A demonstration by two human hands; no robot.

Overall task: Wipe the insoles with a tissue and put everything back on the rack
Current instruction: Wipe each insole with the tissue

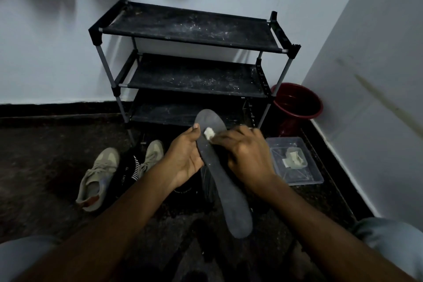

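Charcoal-grey and long, an insole (229, 201) is held in the air in front of a black three-tier rack (190, 27). Its toe end lies over the rack's lowest shelf in the head view, and its heel points back toward the person.

The left hand (183, 158) grips the insole along its left edge, on the near side of the rack. The fingers are curled under the insole and the thumb is laid on top close to the toe.

The right hand (247, 155) comes in from the other side. Its fingers are bunched round a small white tissue (208, 133), pressing it against the insole's upper face. This hand is slightly blurred, so the exact lie of each finger cannot be told.

The rack stands against a pale wall, and its fabric shelves are flecked with white dust.

On the dark floor before the rack's left leg lie two olive-beige shoes (98, 174). A black striped cloth (130, 167) sits between them.

A red bucket (297, 101) sits just beside the rack's right legs, in the corner of the room. Nearer the person than the bucket, off the rack's right side, is a clear plastic box (279, 146). It holds a crumpled greyish wad (294, 158).
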